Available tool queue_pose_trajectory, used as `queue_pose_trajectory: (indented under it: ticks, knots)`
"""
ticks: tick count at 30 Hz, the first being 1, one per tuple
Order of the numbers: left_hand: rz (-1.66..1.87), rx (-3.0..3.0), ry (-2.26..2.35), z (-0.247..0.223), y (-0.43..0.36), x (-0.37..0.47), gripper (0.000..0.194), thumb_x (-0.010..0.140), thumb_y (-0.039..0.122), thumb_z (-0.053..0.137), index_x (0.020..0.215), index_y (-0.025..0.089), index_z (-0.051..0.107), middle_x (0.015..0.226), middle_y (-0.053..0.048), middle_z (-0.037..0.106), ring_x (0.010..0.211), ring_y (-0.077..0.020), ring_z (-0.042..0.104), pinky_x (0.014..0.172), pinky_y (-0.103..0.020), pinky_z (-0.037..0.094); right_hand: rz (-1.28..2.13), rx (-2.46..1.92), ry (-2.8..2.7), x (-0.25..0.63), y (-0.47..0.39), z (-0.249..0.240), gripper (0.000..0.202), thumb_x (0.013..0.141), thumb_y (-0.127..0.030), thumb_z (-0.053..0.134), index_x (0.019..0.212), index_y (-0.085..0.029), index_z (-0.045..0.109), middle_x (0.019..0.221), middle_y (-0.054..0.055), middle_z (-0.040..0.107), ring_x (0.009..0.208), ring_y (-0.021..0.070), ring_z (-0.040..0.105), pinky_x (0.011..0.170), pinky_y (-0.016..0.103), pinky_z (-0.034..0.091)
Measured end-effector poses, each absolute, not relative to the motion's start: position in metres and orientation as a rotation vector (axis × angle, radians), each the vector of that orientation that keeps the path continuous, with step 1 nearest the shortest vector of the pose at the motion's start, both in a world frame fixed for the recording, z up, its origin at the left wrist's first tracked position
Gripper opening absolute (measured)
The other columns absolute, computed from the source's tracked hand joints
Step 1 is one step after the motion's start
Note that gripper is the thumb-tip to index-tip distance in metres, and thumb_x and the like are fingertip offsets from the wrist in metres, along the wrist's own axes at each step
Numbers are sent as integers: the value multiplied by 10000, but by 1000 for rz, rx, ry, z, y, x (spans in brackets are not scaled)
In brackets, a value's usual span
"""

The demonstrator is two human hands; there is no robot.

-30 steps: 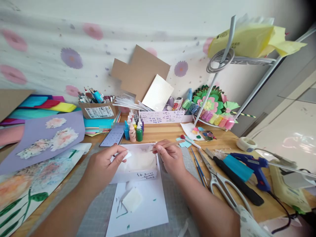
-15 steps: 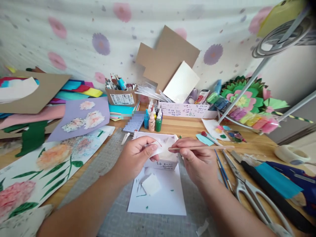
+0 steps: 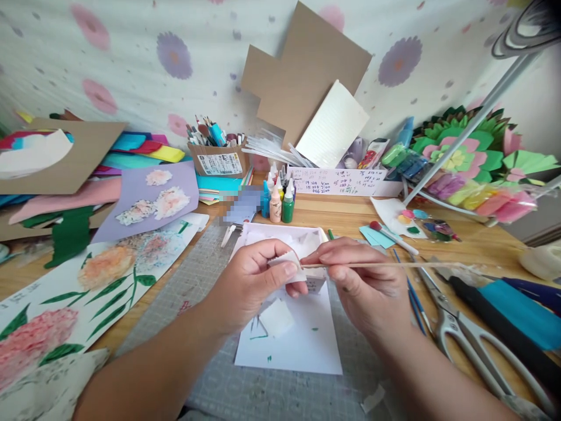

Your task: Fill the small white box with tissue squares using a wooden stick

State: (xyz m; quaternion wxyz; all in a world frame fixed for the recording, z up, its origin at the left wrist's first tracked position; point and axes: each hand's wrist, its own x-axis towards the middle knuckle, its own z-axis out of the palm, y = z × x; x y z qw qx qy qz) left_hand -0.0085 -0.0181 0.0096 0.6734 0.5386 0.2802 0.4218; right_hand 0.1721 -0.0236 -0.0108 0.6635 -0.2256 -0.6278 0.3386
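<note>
My left hand (image 3: 258, 280) pinches a small piece of white tissue paper (image 3: 287, 266) between thumb and fingers. My right hand (image 3: 363, 280) grips a thin wooden stick (image 3: 398, 265) that lies level, its left tip touching the tissue at my left fingertips. Just behind both hands stands an open white box (image 3: 263, 233) with white pieces in it, partly hidden. Below the hands, a white sheet of paper (image 3: 302, 351) with green marks lies on the grey cutting mat (image 3: 219, 380). A square white tissue piece (image 3: 277, 317) rests on that sheet.
Small paint bottles (image 3: 287, 202) stand behind the box. Scissors (image 3: 456, 327), paintbrushes (image 3: 418, 307) and a black-handled tool (image 3: 495, 327) lie to the right. Flower paintings (image 3: 105, 280) and coloured sheets (image 3: 144, 153) cover the left. A brush-filled cardboard box (image 3: 219, 161) sits at the back.
The stick's tip has come against the tissue, which is now folded up closer around my left fingertips. My hands have drawn together, and the head view has shifted slightly.
</note>
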Motion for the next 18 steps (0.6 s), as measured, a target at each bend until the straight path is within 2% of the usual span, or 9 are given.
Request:
queue_pose_trajectory:
  ticks: [18]
  knots:
    - [928, 1158, 611, 10, -17, -6, 148, 826, 281, 677, 748, 165, 629, 620, -2, 665, 590, -124, 571, 614, -260, 434, 763, -471, -1447, 172, -26, -5, 194, 865, -213, 685, 999, -331, 761, 852, 14, 789, 843, 214, 724, 742, 400, 589]
